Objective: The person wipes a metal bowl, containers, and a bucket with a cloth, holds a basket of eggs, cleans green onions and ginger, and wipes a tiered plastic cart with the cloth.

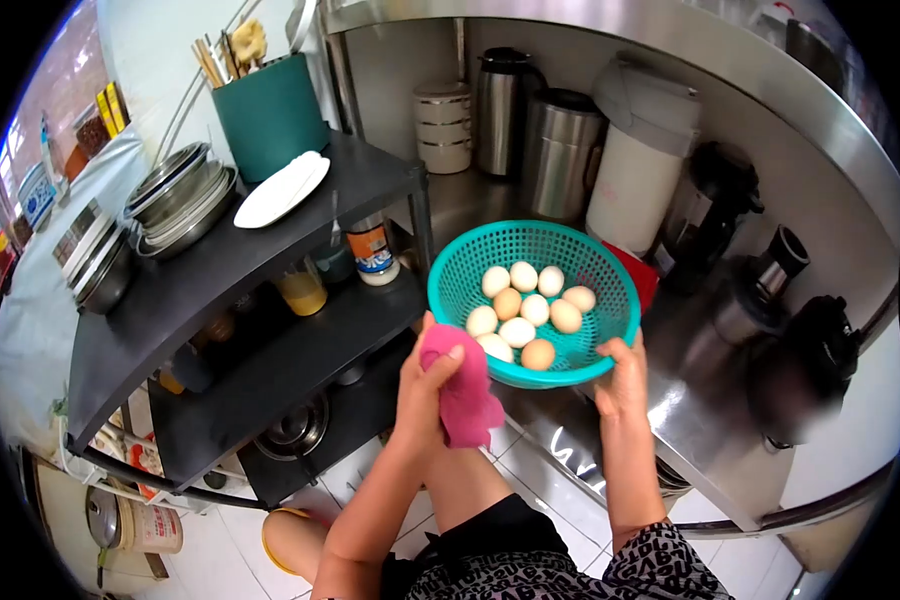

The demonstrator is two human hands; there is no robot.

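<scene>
The black shelf (pixel 220 270) stands left of the basket, and the steel counter (pixel 680 400) extends to its right. The green basket (pixel 535 378) is in front of you, by the counter's edge. Your right hand (pixel 625 382) curls on its near right rim, your left hand (pixel 420 400) closes around a pink cloth (pixel 460 395) at the left rim, likely balancing the load. Left of the basket, a bottle (pixel 372 250) has an orange-and-blue label, unreadable here. The eggs (pixel 535 310) lie inside, where the raised wall probably stops them rolling out.
</scene>
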